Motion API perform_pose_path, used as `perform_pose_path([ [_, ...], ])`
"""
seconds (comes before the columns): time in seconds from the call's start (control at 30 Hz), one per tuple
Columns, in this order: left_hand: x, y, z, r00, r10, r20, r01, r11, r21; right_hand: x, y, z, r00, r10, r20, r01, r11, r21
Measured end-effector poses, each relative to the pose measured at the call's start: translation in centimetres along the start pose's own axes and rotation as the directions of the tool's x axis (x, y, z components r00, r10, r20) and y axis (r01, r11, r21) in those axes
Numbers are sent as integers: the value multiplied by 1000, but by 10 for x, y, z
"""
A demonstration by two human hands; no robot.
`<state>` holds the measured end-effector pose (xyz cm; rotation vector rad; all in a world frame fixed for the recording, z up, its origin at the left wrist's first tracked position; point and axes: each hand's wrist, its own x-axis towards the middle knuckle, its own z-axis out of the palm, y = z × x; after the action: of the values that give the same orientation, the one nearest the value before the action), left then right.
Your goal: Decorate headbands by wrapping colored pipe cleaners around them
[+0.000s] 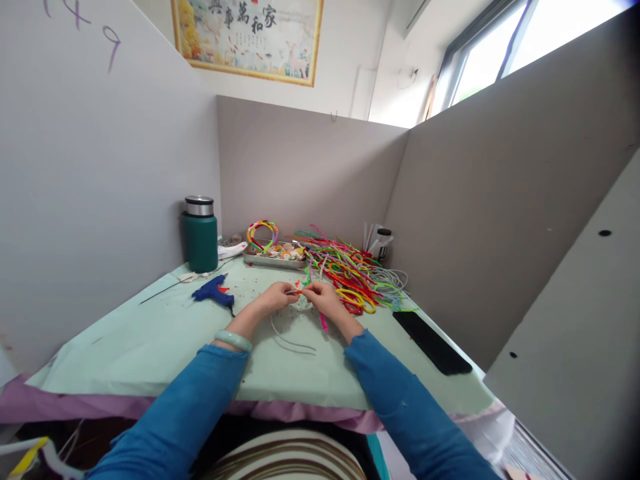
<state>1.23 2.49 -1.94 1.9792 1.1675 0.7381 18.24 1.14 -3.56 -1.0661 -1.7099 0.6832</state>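
My left hand (pixel 279 297) and my right hand (pixel 324 298) meet over the middle of the table, fingers pinched together. Between their fingertips is a small orange strand (pixel 299 291), its exact kind too small to tell. A thin grey cord (pixel 290 343) curves down below my left hand and lies loosely on the cloth. Beside my right wrist a bright pink strip (pixel 324 323) shows partly from under the hand. Small green and orange bits lie just beyond the fingers. The fingers cover much of what they grip.
A tangle of coloured strands (pixel 345 267) spreads at the back right, near a metal tray (pixel 275 260) of small pieces and a multicoloured ring (pixel 263 235). Left are a blue glue gun (pixel 214 291) and green bottle (pixel 201 237). A black phone-like slab (pixel 431 341) lies right. Partitions enclose the table.
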Motion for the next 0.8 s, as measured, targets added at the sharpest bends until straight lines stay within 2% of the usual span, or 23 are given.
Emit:
perform_pose_path([
  [0.13,5,-8,1,977,168,-130,-129,955,266,-1,-1,1,1000,16,19,-16,1000,-2],
  [0.27,6,-10,1,956,250,-153,-162,885,438,-1,-2,1,999,22,30,-21,1000,-8],
  [0.6,-3,-4,2,945,270,-185,-113,799,590,1,3,1,999,37,27,-36,999,-32],
  [0.8,-4,-4,3,937,321,-138,-160,745,648,1,5,2,999,40,37,-39,999,-29],
])
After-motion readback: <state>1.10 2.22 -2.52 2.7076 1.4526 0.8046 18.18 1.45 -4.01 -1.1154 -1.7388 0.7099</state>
